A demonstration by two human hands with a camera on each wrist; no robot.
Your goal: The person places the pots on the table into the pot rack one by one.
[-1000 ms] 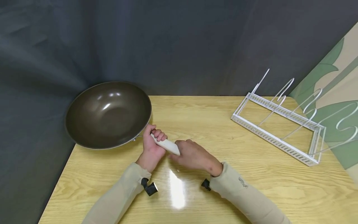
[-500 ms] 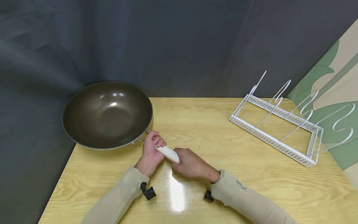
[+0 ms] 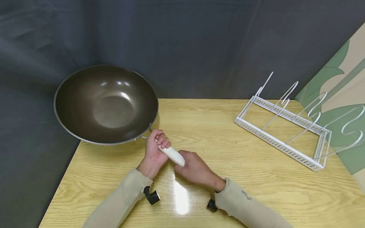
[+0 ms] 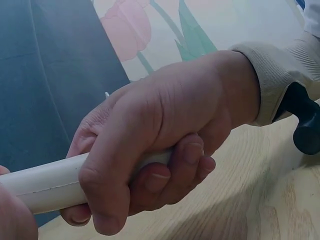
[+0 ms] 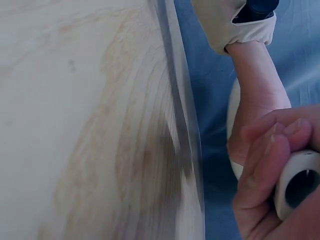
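A large wok (image 3: 106, 104) with a dark brown inside and a thin pale rim fills the left of the head view. Its bowl is tilted toward me, close over the table's back left corner. My left hand (image 3: 155, 152) grips the white handle (image 3: 172, 155) near the bowl, thumb along the top. Around the handle's free end curls my right hand (image 3: 196, 169). In the left wrist view the right hand (image 4: 155, 125) wraps the handle (image 4: 50, 182), its fingertips showing below. The right wrist view shows the hole in the handle's end (image 5: 282, 192).
A white wire pan rack (image 3: 276, 144) with curved upright dividers stands on the right of the wooden table (image 3: 211, 123). A dark curtain (image 3: 199, 47) hangs behind the table and down its left side. A green and beige patterned surface (image 3: 348, 136) borders the right.
The wok's bowl has risen and shifted slightly left, looking larger in the head view. Both hands keep their hold on the handle and have barely moved.
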